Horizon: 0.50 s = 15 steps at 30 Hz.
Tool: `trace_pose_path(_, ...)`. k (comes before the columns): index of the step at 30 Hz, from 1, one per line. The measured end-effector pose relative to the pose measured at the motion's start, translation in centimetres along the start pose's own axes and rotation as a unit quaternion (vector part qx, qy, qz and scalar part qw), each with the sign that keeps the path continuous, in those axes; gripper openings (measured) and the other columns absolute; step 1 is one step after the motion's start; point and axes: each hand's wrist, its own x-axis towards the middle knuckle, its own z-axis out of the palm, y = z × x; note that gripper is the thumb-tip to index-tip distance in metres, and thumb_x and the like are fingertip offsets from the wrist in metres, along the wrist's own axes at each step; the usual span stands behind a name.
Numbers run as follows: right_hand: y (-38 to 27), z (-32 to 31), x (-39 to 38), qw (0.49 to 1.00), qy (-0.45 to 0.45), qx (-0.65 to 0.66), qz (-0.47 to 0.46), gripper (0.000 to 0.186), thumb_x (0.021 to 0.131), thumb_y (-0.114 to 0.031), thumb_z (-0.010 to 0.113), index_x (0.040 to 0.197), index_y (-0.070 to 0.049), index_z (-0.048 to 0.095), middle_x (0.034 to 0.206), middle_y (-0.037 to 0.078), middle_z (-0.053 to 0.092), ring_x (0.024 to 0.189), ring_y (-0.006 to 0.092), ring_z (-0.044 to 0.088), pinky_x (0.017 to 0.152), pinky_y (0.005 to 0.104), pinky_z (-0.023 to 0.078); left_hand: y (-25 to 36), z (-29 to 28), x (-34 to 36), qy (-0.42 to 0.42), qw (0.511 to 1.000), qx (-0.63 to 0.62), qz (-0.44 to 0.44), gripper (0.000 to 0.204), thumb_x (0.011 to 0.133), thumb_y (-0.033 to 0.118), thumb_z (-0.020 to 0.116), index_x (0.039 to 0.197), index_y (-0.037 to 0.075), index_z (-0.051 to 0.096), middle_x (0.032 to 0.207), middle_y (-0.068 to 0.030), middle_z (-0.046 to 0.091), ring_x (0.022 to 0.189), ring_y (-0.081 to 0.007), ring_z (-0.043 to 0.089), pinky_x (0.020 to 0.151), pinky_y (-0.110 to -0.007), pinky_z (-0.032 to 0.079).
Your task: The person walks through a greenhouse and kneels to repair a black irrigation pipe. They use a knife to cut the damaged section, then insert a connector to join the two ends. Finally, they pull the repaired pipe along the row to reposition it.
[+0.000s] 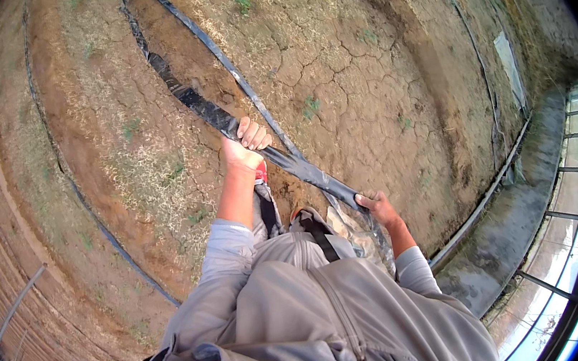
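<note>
A long, flat, dirt-smeared black plastic strip (310, 173) slants from the frame's upper left to right of centre, the left hand (245, 148) wrapped closed around it near mid-frame, the right hand (381, 210) clasping it lower right, thumb on top.

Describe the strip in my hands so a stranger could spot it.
Against the brown soil, find the gray jacket. Just above it in view, the left hand and right hand grip a black strip. Unlike the crossing strip beneath, it's held.
</note>
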Motion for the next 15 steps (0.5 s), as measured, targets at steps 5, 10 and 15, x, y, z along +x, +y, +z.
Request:
trace_pose_path(5, -1.2, -0.3, -0.1, 0.997, 0.002, -0.052, 0.062, 0.025, 0.086, -0.026, 0.065, 0.073, -0.004, 0.064, 0.063, -0.005, 0.054, 0.056, 0.0064, 0.046, 0.052, 0.0252, 0.036, 1.4, 3.2, -0.3, 0.163, 0.978, -0.021, 0.129, 0.071, 0.084, 0.073, 0.031, 0.091, 0.007, 0.057, 0.068, -0.0032, 0.047, 0.059, -0.0146, 0.043, 0.061, -0.027, 0.037)
trace_pose_path(10, -1.2, -1.8, -0.5, 0.997, -0.051, -0.062, 0.02, 0.028, 0.081, -0.029, 0.07, 0.073, -0.003, 0.065, 0.063, -0.004, 0.055, 0.055, 0.0086, 0.047, 0.052, 0.0278, 0.037, 7.9, 2.0, 2.6, 0.076, 0.984, 0.14, 0.076, 0.046, 0.099, 0.029, 0.041, 0.132, -0.003, 0.043, 0.126, -0.0154, 0.055, 0.113, -0.0257, 0.056, 0.1, -0.041, 0.043)
trace_pose_path(15, -7.1, 1.5, 3.6, 0.98, -0.134, -0.144, -0.024, 0.032, 0.08, -0.031, 0.07, 0.087, 0.0, 0.071, 0.07, 0.0, 0.062, 0.063, 0.0112, 0.054, 0.062, 0.0284, 0.044, 8.0, 6.7, 6.4, 0.027, 0.984, 0.161, 0.065, 0.046, 0.097, 0.029, 0.046, 0.129, -0.004, 0.043, 0.126, -0.0204, 0.054, 0.113, -0.0305, 0.056, 0.097, -0.042, 0.046)
